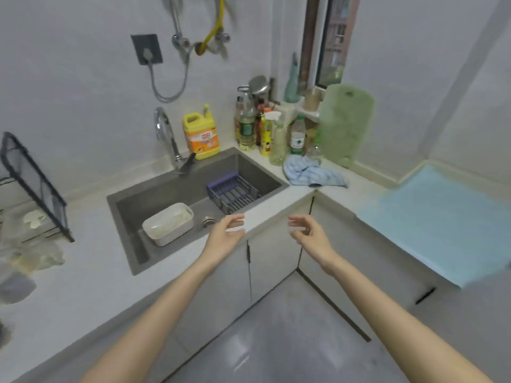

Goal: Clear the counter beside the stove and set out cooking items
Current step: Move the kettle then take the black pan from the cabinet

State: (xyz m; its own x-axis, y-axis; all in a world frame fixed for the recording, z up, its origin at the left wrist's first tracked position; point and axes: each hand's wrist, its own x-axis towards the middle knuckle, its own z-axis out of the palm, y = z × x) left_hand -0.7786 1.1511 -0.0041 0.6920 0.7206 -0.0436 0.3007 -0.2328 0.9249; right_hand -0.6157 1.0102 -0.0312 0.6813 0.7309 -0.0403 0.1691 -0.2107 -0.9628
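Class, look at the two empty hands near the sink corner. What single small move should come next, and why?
Probably reach the right hand forward to the crumpled blue cloth. The cloth lies loose on the counter in front of the bottles, nearest that hand. The left hand is open and empty too.

In the sink (pixel 154 194) a tub (pixel 167 223) sits left of a basket (pixel 233 192), with the tap (pixel 166 134) and a jug (pixel 201 136) behind. Bottles (pixel 262 128) crowd the corner to the right, a cloth (pixel 312 172) before them, a board (pixel 345 123) against the wall beside them, and a mat (pixel 442 217) on the tabletop (pixel 83 286) further right.
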